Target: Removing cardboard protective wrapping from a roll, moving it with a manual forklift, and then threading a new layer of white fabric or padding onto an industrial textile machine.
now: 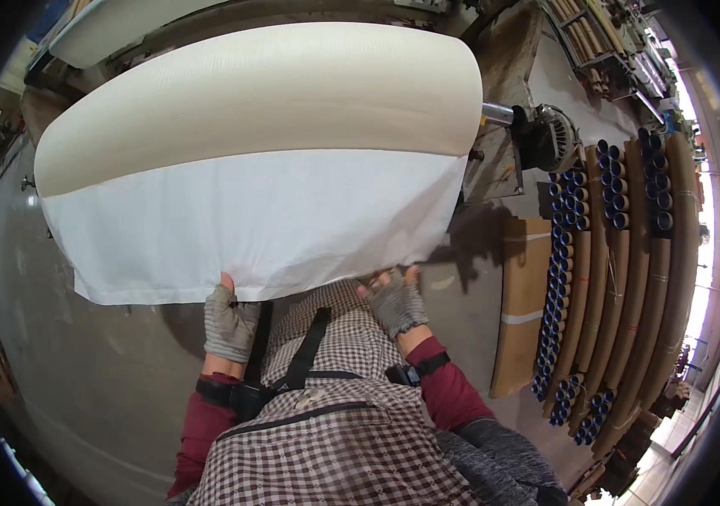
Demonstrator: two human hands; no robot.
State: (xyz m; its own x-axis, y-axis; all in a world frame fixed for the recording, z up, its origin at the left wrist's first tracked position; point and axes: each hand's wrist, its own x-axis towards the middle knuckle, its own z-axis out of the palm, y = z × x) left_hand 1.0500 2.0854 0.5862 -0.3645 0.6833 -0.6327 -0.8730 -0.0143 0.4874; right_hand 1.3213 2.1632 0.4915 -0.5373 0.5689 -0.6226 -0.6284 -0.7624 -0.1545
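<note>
A wide white sheet (258, 219) hangs from a large cream roll (275, 93) in front of me. My left hand (231, 323), in a grey fingerless glove, pinches the sheet's lower edge, its thumb on top and the other fingers hidden beneath. Close to the right part of that edge is my right hand (396, 302), gloved alike, with fingers apart and fingertips at the border. Whether those fingertips touch the sheet cannot be made out. Shadows and shallow folds cross the sheet's right side.
A metal shaft (497, 113) sticks out of the roll's right end towards a dark round machine part (552, 139). Further right lie bundled brown cardboard tubes (636, 304) with blue-rimmed ends, beside a flat cardboard stack (522, 312). Another pale roll (115, 29) lies behind.
</note>
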